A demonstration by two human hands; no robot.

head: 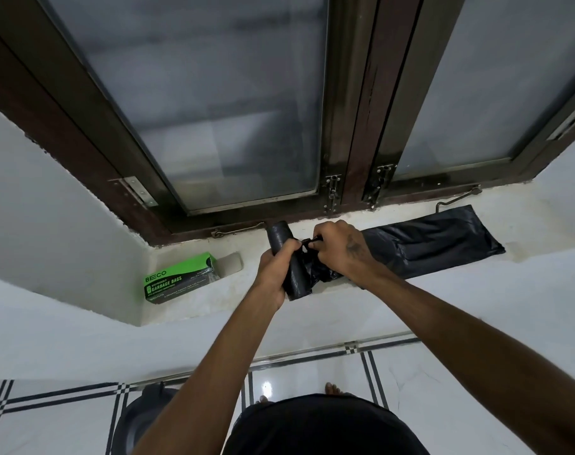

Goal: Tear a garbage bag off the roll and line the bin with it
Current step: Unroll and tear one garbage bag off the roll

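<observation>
My left hand (274, 269) grips a black roll of garbage bags (279, 236) over the white window sill (213, 297). My right hand (337, 246) pinches the bag film right beside the roll. From that hand an unrolled black garbage bag (433, 244) stretches flat to the right along the sill. The film between my two hands is bunched and partly hidden by my fingers. A dark round bin (138, 421) stands on the floor at the lower left, partly hidden by my left arm.
A green and black garbage bag box (181, 279) lies on the sill to the left of my hands. Behind the sill is a dark-framed window (348, 126) with latches. White tiled floor with black lines lies below, with my feet near the wall.
</observation>
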